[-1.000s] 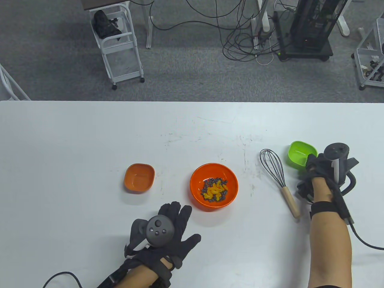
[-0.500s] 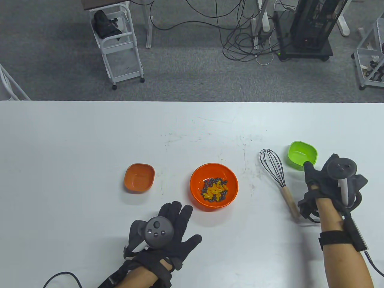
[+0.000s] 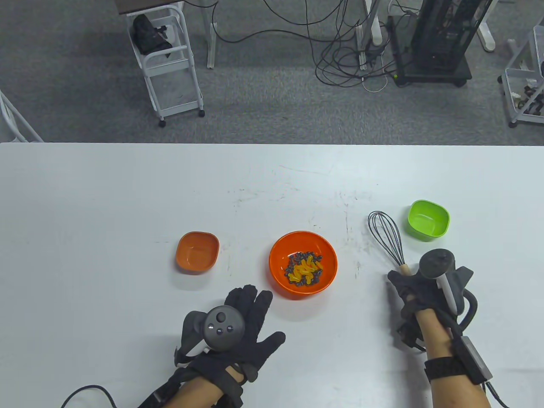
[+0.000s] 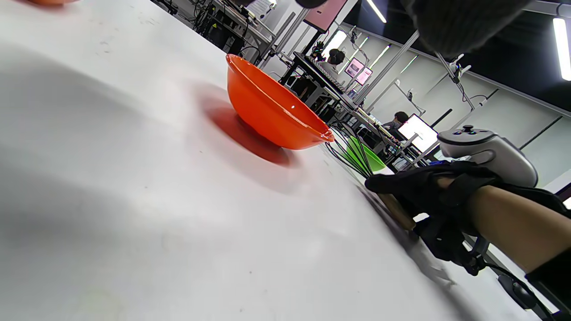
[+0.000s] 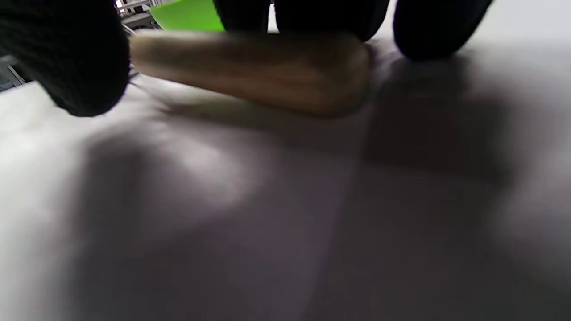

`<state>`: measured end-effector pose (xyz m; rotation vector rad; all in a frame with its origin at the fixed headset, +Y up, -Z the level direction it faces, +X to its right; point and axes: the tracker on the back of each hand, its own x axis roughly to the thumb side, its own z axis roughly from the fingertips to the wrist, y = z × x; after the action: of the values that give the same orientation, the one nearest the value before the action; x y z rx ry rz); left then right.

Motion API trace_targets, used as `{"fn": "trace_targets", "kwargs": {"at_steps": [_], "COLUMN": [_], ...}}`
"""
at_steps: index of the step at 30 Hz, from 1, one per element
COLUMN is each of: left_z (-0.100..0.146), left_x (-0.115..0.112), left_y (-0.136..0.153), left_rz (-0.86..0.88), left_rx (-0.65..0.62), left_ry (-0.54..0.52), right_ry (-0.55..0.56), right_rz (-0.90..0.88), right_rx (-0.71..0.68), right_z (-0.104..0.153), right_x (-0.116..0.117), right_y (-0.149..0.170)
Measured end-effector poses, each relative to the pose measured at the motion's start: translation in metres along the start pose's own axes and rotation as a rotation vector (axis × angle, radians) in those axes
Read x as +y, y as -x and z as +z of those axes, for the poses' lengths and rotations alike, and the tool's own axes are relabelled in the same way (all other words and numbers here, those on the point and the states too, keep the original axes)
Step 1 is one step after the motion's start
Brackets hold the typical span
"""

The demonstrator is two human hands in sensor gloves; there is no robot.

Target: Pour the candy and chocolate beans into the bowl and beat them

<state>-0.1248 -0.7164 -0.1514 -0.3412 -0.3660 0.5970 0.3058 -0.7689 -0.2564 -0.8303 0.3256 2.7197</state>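
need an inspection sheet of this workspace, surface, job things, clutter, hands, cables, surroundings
surface: white table, faint scuffs near the middle
job's things: round orange bowl holds candy and dark beans; small orange dish and green dish look empty; whisk lies on the table
clutter: nothing seen
hands: left hand rests flat on the table, holding nothing; right hand sits over the whisk's wooden handle, fingers curled around it, full grip unclear
cables: glove leads run off the bottom edge; tangle of cables on the floor
surroundings: grey carpet, white cart, black rack
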Motion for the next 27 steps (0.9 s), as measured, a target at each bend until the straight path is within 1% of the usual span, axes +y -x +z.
{"fn": "trace_targets", "kwargs": {"at_steps": [2,4,9,13,17,20,22,23,27], "left_z": [0.0,0.0,-0.001,-0.004,-0.005,-0.007,-0.009,-0.01,-0.027], "left_x": [0.0,-0.001,-0.001,-0.003,-0.003,-0.002,-0.001,0.0,0.004], "left_y": [0.0,0.0,0.0,0.002,0.003,0.003,0.001,-0.001,-0.006], "left_rz": [-0.002,-0.005,-0.008,-0.011,-0.017,-0.037,-0.043,-0.049,-0.04], "left_rx": [-0.003,-0.003,0.004,0.015,0.018,0.017,-0.014,-0.024,-0.049], "left_ry": [0.0,0.001,0.007,0.024,0.018,0.002,-0.03,-0.066,-0.162], "right_ry": [0.048,0.077,0.137,0.113,0.13,0.133,0.146,0.147,0.138], "right_rz": [0.024,-0.001,-0.007,-0.087,-0.112,-0.164,-0.191,-0.2,-0.291], "right_rx": [0.001,0.002,-0.057,-0.123,-0.209,-0.265,-0.315,-0.348,-0.488], "right_z": [-0.001,-0.001,0.003,0.009,0.019,0.029,0.036,0.04,0.056], "right_x": [0.0,0.0,-0.001,-0.011,-0.022,-0.029,-0.034,-0.038,-0.049], "right_y": [0.0,-0.001,0.0,-0.003,-0.01,-0.018,-0.024,-0.027,-0.036]}}
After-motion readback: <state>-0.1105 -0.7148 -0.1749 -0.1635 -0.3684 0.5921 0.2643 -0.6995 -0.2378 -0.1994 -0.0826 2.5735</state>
